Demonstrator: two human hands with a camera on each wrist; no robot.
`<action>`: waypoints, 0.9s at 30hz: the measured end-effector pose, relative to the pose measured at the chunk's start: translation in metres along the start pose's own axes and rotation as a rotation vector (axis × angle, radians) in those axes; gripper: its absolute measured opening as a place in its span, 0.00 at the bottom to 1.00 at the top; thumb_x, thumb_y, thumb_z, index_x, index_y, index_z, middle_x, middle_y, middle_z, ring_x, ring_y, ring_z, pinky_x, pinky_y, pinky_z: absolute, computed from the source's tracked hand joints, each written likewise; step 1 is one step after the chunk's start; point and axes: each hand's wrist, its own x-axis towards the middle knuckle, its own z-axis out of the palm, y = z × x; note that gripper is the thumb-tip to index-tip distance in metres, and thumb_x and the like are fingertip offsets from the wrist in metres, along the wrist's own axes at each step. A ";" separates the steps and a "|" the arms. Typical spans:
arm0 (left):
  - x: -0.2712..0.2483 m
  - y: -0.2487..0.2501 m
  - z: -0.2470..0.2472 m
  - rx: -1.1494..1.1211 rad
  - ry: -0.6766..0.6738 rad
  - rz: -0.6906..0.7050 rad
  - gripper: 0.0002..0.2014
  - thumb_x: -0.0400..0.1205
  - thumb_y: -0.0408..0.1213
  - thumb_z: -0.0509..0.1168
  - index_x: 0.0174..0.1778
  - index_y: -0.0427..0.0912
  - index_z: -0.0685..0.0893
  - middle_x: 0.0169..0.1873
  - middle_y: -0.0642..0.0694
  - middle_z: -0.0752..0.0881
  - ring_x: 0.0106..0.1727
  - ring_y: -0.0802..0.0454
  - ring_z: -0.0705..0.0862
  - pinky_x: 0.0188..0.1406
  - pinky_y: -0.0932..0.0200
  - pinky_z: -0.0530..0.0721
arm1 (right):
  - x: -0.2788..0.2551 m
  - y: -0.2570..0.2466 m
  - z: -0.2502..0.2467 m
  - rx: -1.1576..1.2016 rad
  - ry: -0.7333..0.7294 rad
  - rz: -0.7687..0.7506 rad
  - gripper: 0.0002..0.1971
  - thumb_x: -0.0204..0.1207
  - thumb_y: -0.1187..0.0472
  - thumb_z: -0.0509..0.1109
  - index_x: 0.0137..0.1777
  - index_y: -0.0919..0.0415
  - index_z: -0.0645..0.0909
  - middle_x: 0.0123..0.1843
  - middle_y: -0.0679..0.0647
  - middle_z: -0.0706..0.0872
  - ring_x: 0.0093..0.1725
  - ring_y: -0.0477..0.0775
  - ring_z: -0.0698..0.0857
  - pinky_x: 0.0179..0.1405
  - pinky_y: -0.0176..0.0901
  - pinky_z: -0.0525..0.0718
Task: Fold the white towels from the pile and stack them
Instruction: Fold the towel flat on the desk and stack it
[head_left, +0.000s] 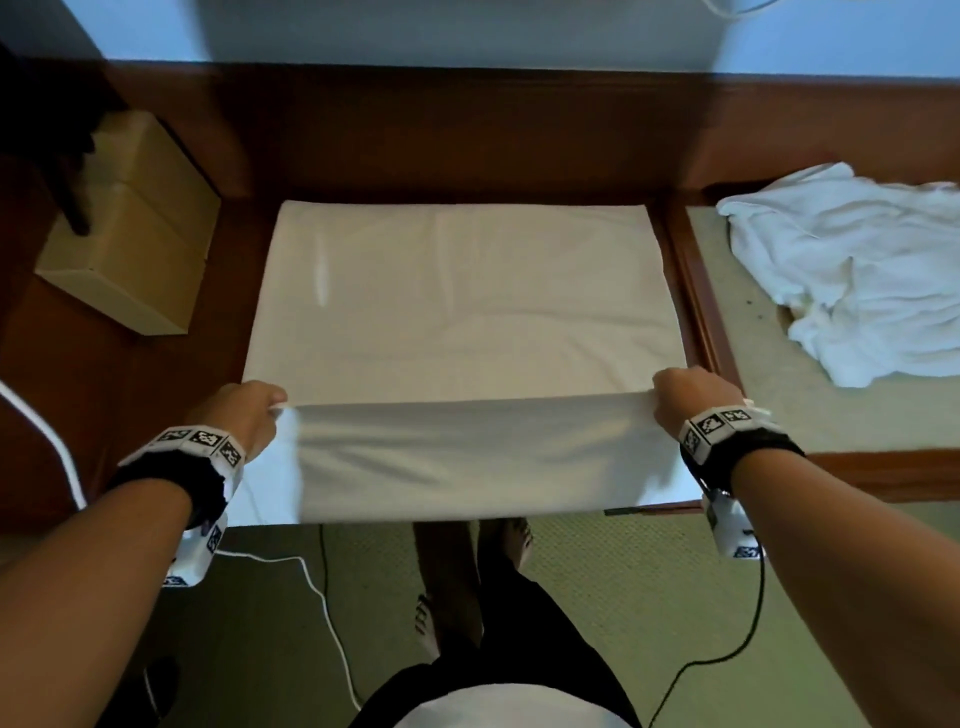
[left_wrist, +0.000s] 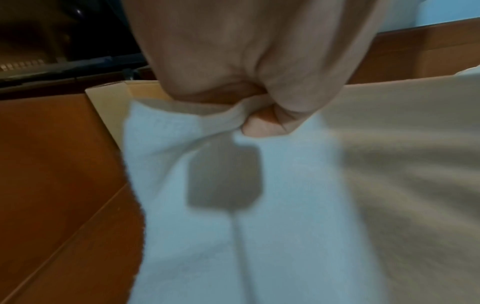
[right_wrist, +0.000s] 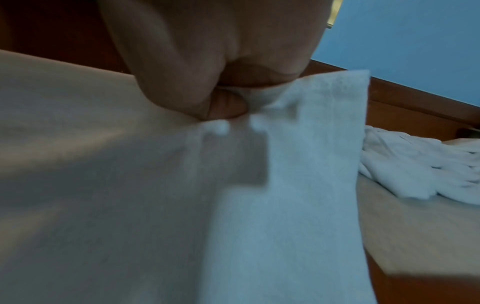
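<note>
A white towel (head_left: 457, 301) lies spread flat on the brown wooden surface (head_left: 415, 145), its near part lifted off the front edge. My left hand (head_left: 254, 410) pinches the towel's near left corner (left_wrist: 221, 115). On the other side, my right hand (head_left: 685, 400) pinches the near right corner (right_wrist: 262, 96). The towel's near edge runs taut between the two hands, and the cloth below it hangs down toward me. A crumpled pile of white towels (head_left: 862, 275) rests to the right on a pale padded surface (head_left: 769, 374), also seen as the pile (right_wrist: 415, 162) in the right wrist view.
A cardboard box (head_left: 135, 228) stands on the wood at the left, close to the towel's left edge. A raised wooden rim (head_left: 696, 312) separates the towel from the padded surface. Cables (head_left: 322, 597) trail on the green floor by my feet.
</note>
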 end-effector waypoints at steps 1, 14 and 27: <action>0.009 0.001 -0.005 -0.013 0.013 -0.009 0.09 0.85 0.29 0.60 0.47 0.40 0.86 0.48 0.32 0.85 0.41 0.36 0.86 0.44 0.45 0.88 | 0.011 0.000 -0.006 0.006 0.021 -0.009 0.12 0.77 0.68 0.61 0.56 0.61 0.83 0.55 0.63 0.86 0.52 0.67 0.87 0.47 0.52 0.82; 0.077 0.033 0.014 0.019 0.414 0.090 0.22 0.74 0.27 0.70 0.66 0.39 0.83 0.66 0.33 0.82 0.63 0.28 0.80 0.59 0.34 0.78 | 0.111 -0.014 0.026 0.154 0.459 -0.065 0.18 0.67 0.70 0.69 0.59 0.64 0.84 0.64 0.64 0.82 0.64 0.70 0.76 0.64 0.65 0.71; -0.006 0.025 0.146 0.057 0.156 0.162 0.40 0.80 0.72 0.35 0.88 0.59 0.43 0.89 0.45 0.41 0.88 0.34 0.45 0.82 0.29 0.49 | 0.014 -0.037 0.137 0.258 0.123 -0.151 0.36 0.81 0.30 0.40 0.86 0.39 0.37 0.88 0.50 0.30 0.87 0.58 0.34 0.84 0.67 0.46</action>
